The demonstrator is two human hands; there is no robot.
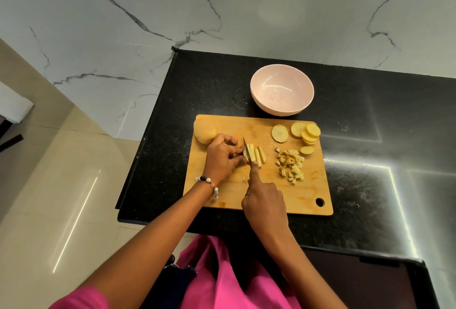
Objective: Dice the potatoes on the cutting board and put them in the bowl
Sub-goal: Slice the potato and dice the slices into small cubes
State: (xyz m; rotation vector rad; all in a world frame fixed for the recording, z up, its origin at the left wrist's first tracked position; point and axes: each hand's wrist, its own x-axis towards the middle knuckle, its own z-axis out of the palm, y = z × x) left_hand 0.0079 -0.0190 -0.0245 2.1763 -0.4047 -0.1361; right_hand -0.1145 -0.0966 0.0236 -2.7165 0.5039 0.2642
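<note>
A wooden cutting board [301,192] lies on the black counter. My left hand [222,158] pinches a potato slice [247,152] that is being cut into strips. My right hand [265,201] grips a knife [247,149], forefinger stretched along the blade, which stands in the slice. Two cut strips [261,155] lie just right of the blade. A pile of diced potato [290,164] sits further right. Several round slices [306,133] lie at the board's far right. A whole potato piece [205,130] rests at the far left corner. The pink bowl [282,89] stands behind the board with nothing in it.
The black counter [370,136] extends right and towards the marble wall. Its left edge drops to a tiled floor. The board has a hanging hole [319,202] at its near right corner.
</note>
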